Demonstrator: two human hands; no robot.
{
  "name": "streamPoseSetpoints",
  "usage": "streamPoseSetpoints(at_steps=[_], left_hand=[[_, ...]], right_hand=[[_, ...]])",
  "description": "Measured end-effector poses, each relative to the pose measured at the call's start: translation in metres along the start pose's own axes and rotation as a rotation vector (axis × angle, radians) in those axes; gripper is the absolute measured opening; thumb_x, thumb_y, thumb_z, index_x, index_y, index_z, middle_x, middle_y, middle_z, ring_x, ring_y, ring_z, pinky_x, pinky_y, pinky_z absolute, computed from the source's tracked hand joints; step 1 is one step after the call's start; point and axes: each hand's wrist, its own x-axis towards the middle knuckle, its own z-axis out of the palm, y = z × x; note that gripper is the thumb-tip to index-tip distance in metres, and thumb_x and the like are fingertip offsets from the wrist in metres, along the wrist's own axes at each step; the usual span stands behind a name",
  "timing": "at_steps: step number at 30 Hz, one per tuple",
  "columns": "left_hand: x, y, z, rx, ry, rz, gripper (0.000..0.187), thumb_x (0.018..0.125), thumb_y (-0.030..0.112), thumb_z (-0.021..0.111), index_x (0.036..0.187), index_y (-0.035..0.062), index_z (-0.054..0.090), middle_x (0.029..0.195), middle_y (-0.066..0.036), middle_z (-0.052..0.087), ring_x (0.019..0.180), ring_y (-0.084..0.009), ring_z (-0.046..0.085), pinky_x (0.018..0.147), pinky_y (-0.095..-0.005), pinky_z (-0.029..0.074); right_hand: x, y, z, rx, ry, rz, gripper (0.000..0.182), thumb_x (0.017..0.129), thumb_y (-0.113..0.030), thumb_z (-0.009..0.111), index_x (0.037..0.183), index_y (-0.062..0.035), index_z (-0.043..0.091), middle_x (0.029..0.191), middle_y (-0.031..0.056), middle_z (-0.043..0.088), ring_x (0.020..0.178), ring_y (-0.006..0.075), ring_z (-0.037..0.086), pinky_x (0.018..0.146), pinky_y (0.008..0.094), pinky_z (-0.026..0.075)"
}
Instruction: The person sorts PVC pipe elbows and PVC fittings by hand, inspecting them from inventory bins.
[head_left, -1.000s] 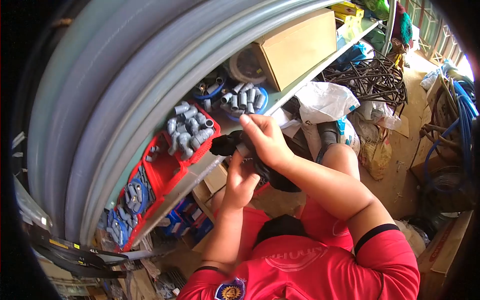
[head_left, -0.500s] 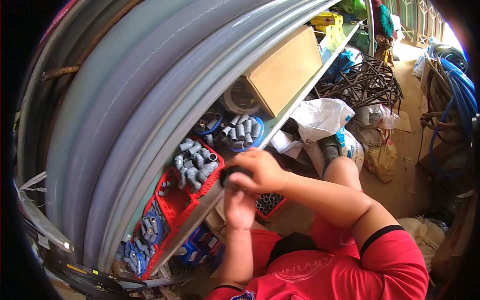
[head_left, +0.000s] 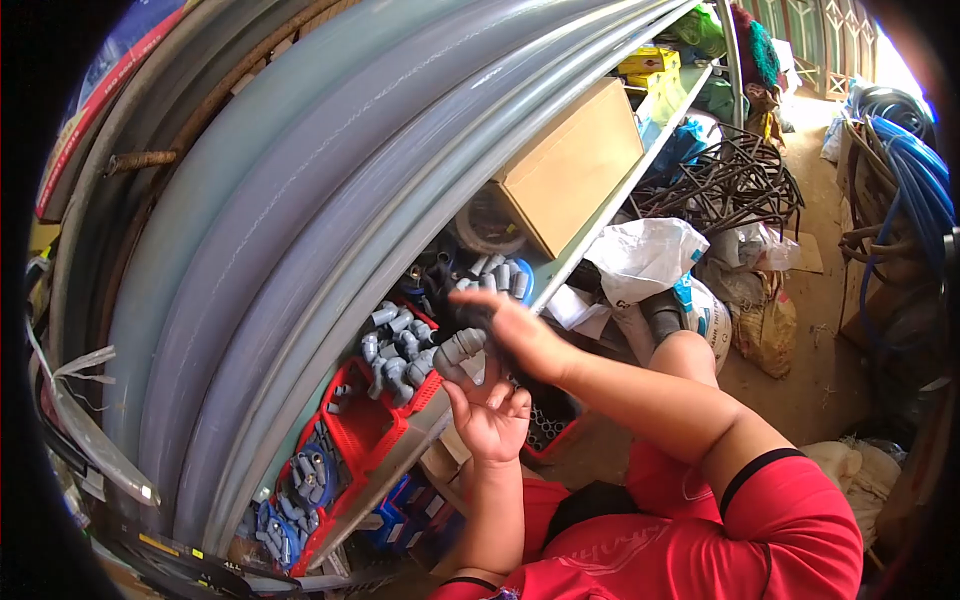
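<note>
My left hand (head_left: 492,425) is turned palm up, its fingers curled at a grey pipe elbow (head_left: 460,354) that stands just above the palm. Close over it, my right hand (head_left: 530,338) is smeared by motion, its fingers reaching left. A dark patch shows under those fingers; I cannot make out whether it is a held thing or shadow. Left of the hands, a red basket (head_left: 365,425) has grey pipe fittings (head_left: 398,350) heaped at its far end. Behind the right hand, more grey fittings sit in a blue-rimmed tub (head_left: 524,280), partly hidden.
Large grey pipes (head_left: 290,190) curve along the left. A cardboard box (head_left: 572,165) stands on the shelf (head_left: 590,222). White sacks (head_left: 645,255), bent dark metal rods (head_left: 735,180) and coiled blue hose (head_left: 905,170) lie to the right. Small blue boxes (head_left: 405,515) are below the shelf.
My hands were together around a dark, blurred thing. Now my right hand has lifted and spread away, while my left palm has opened upward with the grey elbow showing at it.
</note>
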Motion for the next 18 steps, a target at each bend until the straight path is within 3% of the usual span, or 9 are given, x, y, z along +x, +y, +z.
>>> streamPoseSetpoints(at_steps=[2,4,5,8,11,12,15,17,18], left_hand=[[0.001,0.000,-0.012,0.133,0.003,-0.012,0.049,0.102,0.057,0.039,0.142,0.0302,0.048,0.143,-0.006,0.050,0.074,-0.0088,0.056,0.061,-0.0267,0.040],[0.001,-0.008,-0.010,0.151,-0.004,-0.067,0.051,0.102,0.058,0.038,0.144,0.0289,0.046,0.140,-0.004,0.051,0.072,-0.0086,0.054,0.058,-0.0260,0.039],[-0.001,-0.017,-0.007,0.174,0.043,-0.105,0.055,0.102,0.060,0.038,0.146,0.0266,0.043,0.143,-0.004,0.049,0.067,-0.0088,0.051,0.057,-0.0251,0.039],[-0.001,-0.021,-0.011,0.370,0.033,-0.034,0.059,0.100,0.060,0.041,0.148,0.0260,0.038,0.147,-0.005,0.045,0.060,-0.0095,0.047,0.056,-0.0255,0.039],[0.002,-0.007,-0.028,0.452,-0.049,-0.054,0.060,0.100,0.059,0.044,0.149,0.0251,0.036,0.147,-0.007,0.045,0.059,-0.0097,0.047,0.055,-0.0246,0.039],[0.000,-0.005,-0.032,0.454,-0.026,-0.060,0.061,0.099,0.059,0.046,0.148,0.0237,0.037,0.148,-0.009,0.045,0.059,-0.0090,0.046,0.054,-0.0231,0.038],[-0.002,-0.001,-0.036,0.453,0.014,-0.099,0.066,0.096,0.059,0.053,0.148,0.0227,0.037,0.148,-0.010,0.045,0.058,-0.0073,0.046,0.052,-0.0220,0.038],[-0.005,0.001,-0.044,0.447,-0.043,-0.136,0.068,0.095,0.058,0.055,0.148,0.0207,0.037,0.150,-0.011,0.044,0.056,-0.0071,0.046,0.052,-0.0218,0.038],[-0.007,0.001,-0.046,0.445,-0.069,-0.156,0.070,0.094,0.058,0.057,0.149,0.0197,0.036,0.150,-0.011,0.044,0.056,-0.0070,0.046,0.052,-0.0217,0.038]], right_hand=[[-0.009,-0.015,0.005,-0.082,-0.055,0.162,0.038,0.103,-0.033,0.050,0.120,0.0000,0.061,0.114,0.0090,0.064,0.106,0.0153,0.056,0.095,0.0314,0.045],[-0.007,-0.008,0.003,-0.164,0.112,0.367,0.044,0.102,-0.040,0.050,0.105,0.0011,0.065,0.102,0.0093,0.070,0.098,0.0171,0.062,0.088,0.0330,0.049],[-0.011,-0.008,0.000,0.109,0.265,0.480,0.057,0.104,-0.050,0.043,0.096,0.0014,0.065,0.091,0.0069,0.069,0.084,0.0153,0.060,0.077,0.0320,0.049],[-0.010,0.014,0.000,0.041,0.472,0.655,0.073,0.102,-0.063,0.033,0.105,0.0011,0.067,0.095,0.0120,0.068,0.084,0.0162,0.062,0.082,0.0307,0.050],[0.007,-0.019,-0.003,0.201,0.300,0.866,0.078,0.100,-0.067,0.032,0.112,0.0021,0.066,0.106,0.0149,0.067,0.095,0.0204,0.062,0.092,0.0315,0.047],[0.006,-0.008,-0.009,0.147,0.229,0.889,0.082,0.099,-0.069,0.033,0.121,0.0035,0.063,0.117,0.0170,0.065,0.107,0.0231,0.058,0.099,0.0333,0.043],[0.007,0.008,-0.015,0.130,0.149,0.958,0.084,0.097,-0.070,0.039,0.134,0.0030,0.057,0.128,0.0178,0.061,0.114,0.0235,0.056,0.102,0.0339,0.041],[0.007,0.011,-0.015,0.158,0.178,0.970,0.060,0.098,-0.061,0.049,0.099,-0.0040,0.068,0.081,0.0049,0.066,0.066,0.0151,0.060,0.066,0.0302,0.051],[0.009,0.013,-0.020,0.155,0.111,1.009,0.059,0.098,-0.061,0.050,0.096,-0.0048,0.068,0.079,0.0038,0.065,0.066,0.0145,0.060,0.065,0.0300,0.051]])
